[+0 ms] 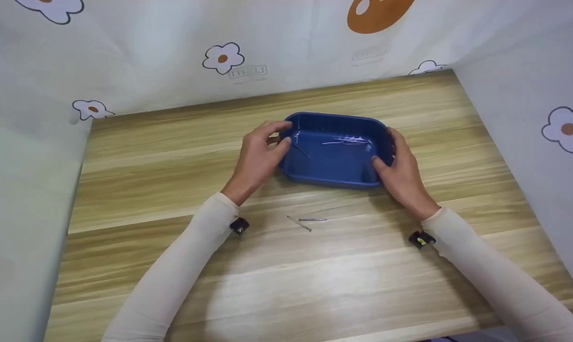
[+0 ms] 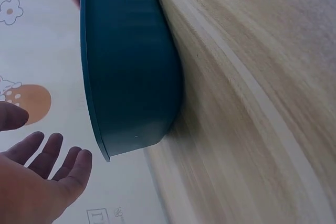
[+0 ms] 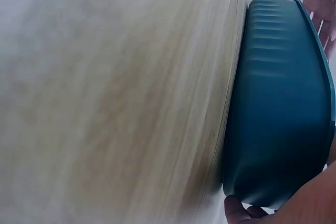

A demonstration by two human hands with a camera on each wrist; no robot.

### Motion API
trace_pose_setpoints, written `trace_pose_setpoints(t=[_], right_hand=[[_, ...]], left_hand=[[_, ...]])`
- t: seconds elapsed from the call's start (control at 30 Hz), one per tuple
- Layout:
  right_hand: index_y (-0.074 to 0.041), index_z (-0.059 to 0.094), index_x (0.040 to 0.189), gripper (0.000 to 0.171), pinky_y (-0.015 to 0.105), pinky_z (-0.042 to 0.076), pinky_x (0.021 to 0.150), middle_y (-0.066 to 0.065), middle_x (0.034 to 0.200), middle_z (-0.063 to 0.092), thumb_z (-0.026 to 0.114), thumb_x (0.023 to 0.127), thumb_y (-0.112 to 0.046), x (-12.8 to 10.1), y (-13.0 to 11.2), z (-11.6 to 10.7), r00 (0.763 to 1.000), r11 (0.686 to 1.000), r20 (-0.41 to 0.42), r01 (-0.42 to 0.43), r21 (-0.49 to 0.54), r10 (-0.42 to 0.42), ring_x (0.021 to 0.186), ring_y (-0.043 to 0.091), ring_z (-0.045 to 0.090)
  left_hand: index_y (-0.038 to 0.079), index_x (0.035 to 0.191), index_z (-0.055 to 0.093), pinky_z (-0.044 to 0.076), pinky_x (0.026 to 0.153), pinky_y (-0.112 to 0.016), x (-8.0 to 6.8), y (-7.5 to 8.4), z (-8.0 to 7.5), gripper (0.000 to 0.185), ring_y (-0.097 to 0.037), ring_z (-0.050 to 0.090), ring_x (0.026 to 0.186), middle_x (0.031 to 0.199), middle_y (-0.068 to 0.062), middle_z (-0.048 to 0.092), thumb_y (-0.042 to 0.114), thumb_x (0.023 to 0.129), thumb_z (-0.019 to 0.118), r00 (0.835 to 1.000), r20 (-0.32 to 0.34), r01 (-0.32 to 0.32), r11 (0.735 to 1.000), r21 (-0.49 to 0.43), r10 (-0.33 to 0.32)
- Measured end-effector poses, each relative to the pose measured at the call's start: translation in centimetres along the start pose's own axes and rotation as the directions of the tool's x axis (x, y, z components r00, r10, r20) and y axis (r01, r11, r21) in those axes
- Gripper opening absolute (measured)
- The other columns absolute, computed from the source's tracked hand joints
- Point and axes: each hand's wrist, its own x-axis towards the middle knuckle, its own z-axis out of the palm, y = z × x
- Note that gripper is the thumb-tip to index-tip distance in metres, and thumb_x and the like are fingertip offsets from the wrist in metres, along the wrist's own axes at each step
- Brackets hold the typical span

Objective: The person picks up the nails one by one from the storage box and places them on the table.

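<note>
A blue plastic tray (image 1: 334, 164) with rounded corners stands on the wooden table. My right hand (image 1: 401, 173) grips its right end, thumb over the rim and fingers outside the wall. At the left end, my left hand (image 1: 260, 154) has its thumb and forefinger close to the rim; in the left wrist view its fingers (image 2: 47, 158) are spread apart from the wall. Inside the tray, several thin metal nails (image 1: 347, 141) lie toward the right, and a single nail (image 1: 301, 151) lies at the left.
Two more pieces lie on the table in front of the tray: a nail (image 1: 313, 219) and a thin screw-like piece (image 1: 298, 222), one end close against the other. A pale flower-print sheet (image 1: 163, 57) hangs behind the table (image 1: 172, 190) and along both sides.
</note>
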Motion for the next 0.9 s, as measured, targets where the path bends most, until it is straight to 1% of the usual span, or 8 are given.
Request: trace_pose_setpoints(t=[0.2,0.33,0.43,0.6,0.7,0.77,0.9], right_hand=[[0.002,0.031,0.169,0.073,0.061,0.035,0.126,0.027,0.171,0.039,0.066,0.105,-0.008,0.0,0.1,0.0,1.000,1.000,-0.008,-0.004,-0.004,0.004,0.152,0.048,0.044],[0.001,0.032,0.169,0.073,0.062,0.036,0.124,0.026,0.170,0.040,0.065,0.104,-0.007,0.0,0.1,0.1,1.000,1.000,-0.010,-0.007,-0.001,0.007,0.149,0.047,0.046],[0.000,0.031,0.169,0.073,0.062,0.037,0.124,0.026,0.170,0.040,0.065,0.104,-0.007,0.0,0.1,0.1,1.000,1.000,-0.006,-0.013,0.006,0.013,0.149,0.047,0.046],[0.000,0.031,0.170,0.073,0.062,0.038,0.123,0.025,0.170,0.041,0.065,0.105,-0.007,0.0,0.2,0.1,1.000,1.000,-0.005,-0.018,0.026,0.018,0.148,0.046,0.046],[-0.001,0.031,0.170,0.073,0.062,0.039,0.122,0.025,0.169,0.042,0.065,0.105,-0.007,-0.1,0.2,0.0,1.000,0.999,-0.002,-0.022,0.046,0.022,0.148,0.045,0.047],[-0.001,0.031,0.170,0.073,0.061,0.040,0.122,0.024,0.169,0.042,0.065,0.105,-0.007,-0.1,0.2,-0.1,1.000,0.998,0.002,-0.022,0.062,0.022,0.148,0.044,0.048],[-0.001,0.031,0.170,0.073,0.059,0.041,0.123,0.024,0.168,0.043,0.065,0.105,-0.007,-0.1,0.2,-0.2,1.000,0.995,0.009,-0.023,0.098,0.023,0.149,0.042,0.048]], left_hand=[[-0.007,0.137,0.072,0.055,0.113,-0.044,0.2,0.1,0.5,0.034,-0.025,0.067,0.131,0.137,-0.017,0.072,-0.001,0.103,0.069,0.999,0.044,0.021,0.999,0.033,-0.022],[-0.004,0.137,0.072,0.055,0.113,-0.046,0.3,0.3,0.8,0.034,-0.034,0.068,0.131,0.139,-0.017,0.072,0.001,0.104,0.069,0.996,0.082,0.034,0.998,0.044,-0.038],[-0.004,0.138,0.072,0.055,0.112,-0.048,0.5,0.3,1.0,0.035,-0.036,0.068,0.131,0.140,-0.017,0.072,0.002,0.104,0.069,0.993,0.109,0.033,0.996,0.078,-0.042],[-0.001,0.139,0.072,0.054,0.113,-0.048,0.8,0.2,1.3,0.035,-0.028,0.067,0.132,0.141,-0.014,0.072,0.006,0.105,0.069,0.988,0.149,0.024,0.988,0.156,-0.047],[-0.001,0.139,0.073,0.053,0.114,-0.048,1.0,0.2,1.5,0.035,-0.028,0.067,0.131,0.141,-0.013,0.072,0.006,0.105,0.070,0.983,0.174,0.019,0.984,0.178,-0.050],[-0.002,0.139,0.072,0.053,0.114,-0.049,1.1,0.1,1.6,0.035,-0.031,0.067,0.131,0.140,-0.014,0.072,0.006,0.105,0.069,0.981,0.187,0.007,0.982,0.187,-0.043],[-0.003,0.139,0.072,0.052,0.115,-0.048,1.3,0.0,1.8,0.035,-0.028,0.066,0.131,0.139,-0.013,0.073,0.006,0.105,0.069,0.979,0.202,-0.012,0.977,0.215,-0.032]])
